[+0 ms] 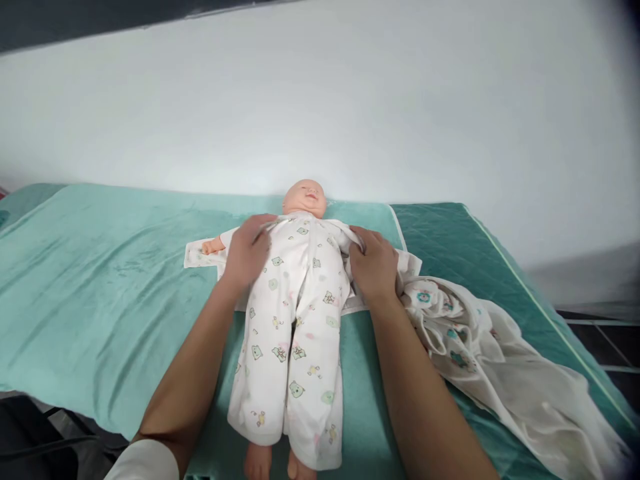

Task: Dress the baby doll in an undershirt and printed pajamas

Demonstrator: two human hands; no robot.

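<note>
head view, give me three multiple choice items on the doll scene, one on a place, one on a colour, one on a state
1. Where does the crumpled printed cloth lie?
A. over the doll's head
B. on the bed at the person's right
C. on the floor

2. What colour is the blanket under the doll?
A. teal green
B. red
C. yellow

3. How does the doll lie?
A. face down
B. sitting upright
C. on its back, in a printed romper

Answers:
1 B, the cloth is heaped beside the right hand and trails toward the bed's near edge.
2 A, the cover is teal across the whole bed.
3 C, its face points up, and the left hand rests on the romper's shoulder.
</note>
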